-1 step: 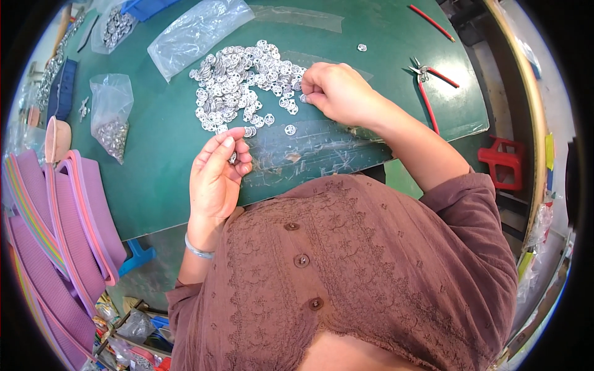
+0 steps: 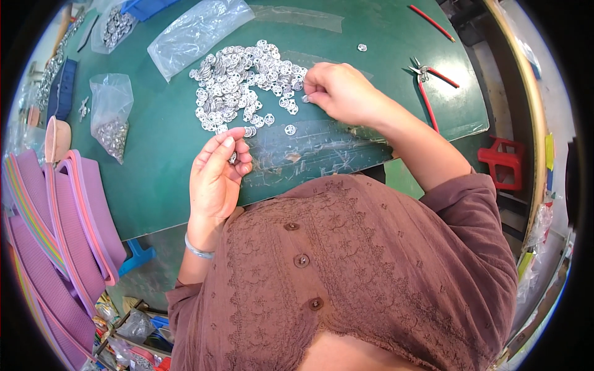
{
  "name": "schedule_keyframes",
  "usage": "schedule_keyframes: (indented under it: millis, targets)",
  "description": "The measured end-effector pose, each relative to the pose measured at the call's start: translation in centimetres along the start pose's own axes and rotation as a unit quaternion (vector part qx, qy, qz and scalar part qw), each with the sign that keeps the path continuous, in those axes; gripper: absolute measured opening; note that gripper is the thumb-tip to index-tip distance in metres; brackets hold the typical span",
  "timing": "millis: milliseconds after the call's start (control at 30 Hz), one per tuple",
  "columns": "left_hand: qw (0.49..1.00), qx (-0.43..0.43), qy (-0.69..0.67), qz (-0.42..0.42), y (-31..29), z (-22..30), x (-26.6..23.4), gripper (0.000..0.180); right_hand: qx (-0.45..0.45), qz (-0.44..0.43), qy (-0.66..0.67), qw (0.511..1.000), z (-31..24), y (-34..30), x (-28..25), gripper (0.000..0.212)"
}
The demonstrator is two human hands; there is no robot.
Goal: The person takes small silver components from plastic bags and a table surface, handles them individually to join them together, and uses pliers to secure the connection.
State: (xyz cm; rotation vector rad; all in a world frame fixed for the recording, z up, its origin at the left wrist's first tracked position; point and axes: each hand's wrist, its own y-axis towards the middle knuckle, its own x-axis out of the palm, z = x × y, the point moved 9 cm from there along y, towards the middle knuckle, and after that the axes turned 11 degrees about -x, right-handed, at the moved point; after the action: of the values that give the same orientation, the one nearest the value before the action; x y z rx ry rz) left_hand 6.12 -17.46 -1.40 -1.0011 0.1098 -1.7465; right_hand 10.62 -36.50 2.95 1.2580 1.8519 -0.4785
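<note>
A pile of small silver openwork metal discs (image 2: 229,80) lies on the green table (image 2: 396,111). At the pile's right edge my right hand (image 2: 337,89) is closed in a pinch, with one small silver disc (image 2: 305,98) showing at its fingertips. My left hand (image 2: 216,167), palm up, sits at the pile's near edge with its fingers curled round a small silver metal piece (image 2: 232,158); its exact shape is partly hidden. Beside the left fingertips are several discs (image 2: 250,132). One loose disc (image 2: 290,130) lies between the hands.
Pliers with red handles (image 2: 423,75) and a red pencil-like stick (image 2: 432,23) lie at the right. An empty clear plastic bag (image 2: 198,34) is behind the pile. Left are a bag of small metal parts (image 2: 112,123) and purple straps or bags (image 2: 93,210). A red stool (image 2: 501,162) stands right.
My right hand has shifted very slightly right, the small disc at its fingertips moving with it. My left hand keeps its place.
</note>
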Motion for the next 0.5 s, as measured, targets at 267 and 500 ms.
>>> schedule_keyframes:
  millis: [267,500]
  targets:
    - [1.000,0.006,0.016,0.010,-0.3,0.3,-0.6,0.024,0.092,-0.123,0.041,0.987,3.1,-4.8,-4.0,0.005]
    - [1.000,0.001,0.022,0.007,0.1,0.2,0.1,0.024,-0.017,-0.062,-0.116,0.991,1.3,-4.2,-3.9,0.008]
